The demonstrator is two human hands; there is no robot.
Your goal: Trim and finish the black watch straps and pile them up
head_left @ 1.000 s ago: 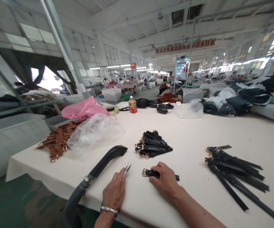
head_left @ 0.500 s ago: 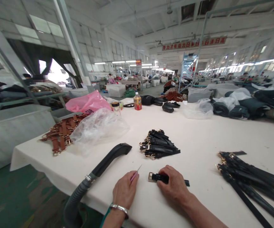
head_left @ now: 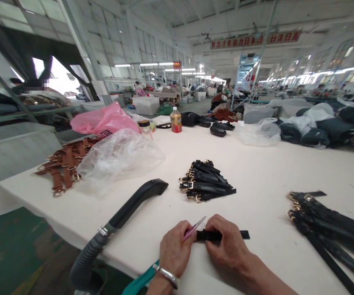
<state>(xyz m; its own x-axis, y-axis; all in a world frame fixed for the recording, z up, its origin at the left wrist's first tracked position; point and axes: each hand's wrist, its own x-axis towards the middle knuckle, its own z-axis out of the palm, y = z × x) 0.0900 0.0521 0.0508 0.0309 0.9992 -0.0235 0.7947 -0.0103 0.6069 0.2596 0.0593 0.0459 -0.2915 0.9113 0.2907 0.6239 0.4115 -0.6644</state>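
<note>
The black strap (head_left: 209, 235) lies on the white-covered table (head_left: 272, 172) in front of the wearer, running between the two hands, its cut tail showing beyond the right one. The right hand (head_left: 228, 241) grips it around the middle, thumb and fingers closed on it from either side. The left hand (head_left: 177, 248) keeps a narrow grip on pink-handled snips (head_left: 190, 232), their blade slanting up past its knuckles, while its fingertips meet the strap's near end; how firmly they pinch it cannot be told, and that end is hidden by the hand. Handled well, the strap should probably stay flat and untwisted, with the right hand bearing most of the hold so that the left fingers can work lightly. The blade tip sits near the right index finger, so it seems wise to angle it away from both skin and strap surface. The heap of buckled black straps (head_left: 207, 184) lies just beyond, the looser bundle (head_left: 327, 221) to the right, and the black hose nozzle (head_left: 134, 205) to the left, all apart from the hands.
</note>
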